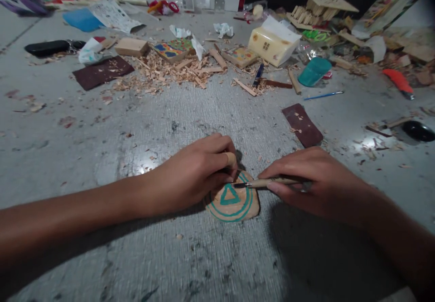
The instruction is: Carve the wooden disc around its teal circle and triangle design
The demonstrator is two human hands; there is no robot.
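A flat, rounded piece of wood (253, 208) lies on the grey table, marked with teal circles around a teal triangle. My left hand (207, 164) has its fingers curled over the wood's upper left edge, holding it against the table; one finger wears a tan bandage (230, 159). From the right, my right hand (306, 179) grips a slim carving tool (260, 183) with a pale wooden handle and a narrow metal end. Its tip meets the wood near the triangle's top, close to my left fingertips. The exact shape of the tip is too small to tell.
Brown sandpaper (302, 124) lies beyond my right hand, another sheet (102, 72) farther left. Wood shavings (163, 71) heap at the back near a tissue pack (273, 46). At right are a teal cup (314, 72), blue paintbrush (324, 95) and orange-handled cutter (398, 83).
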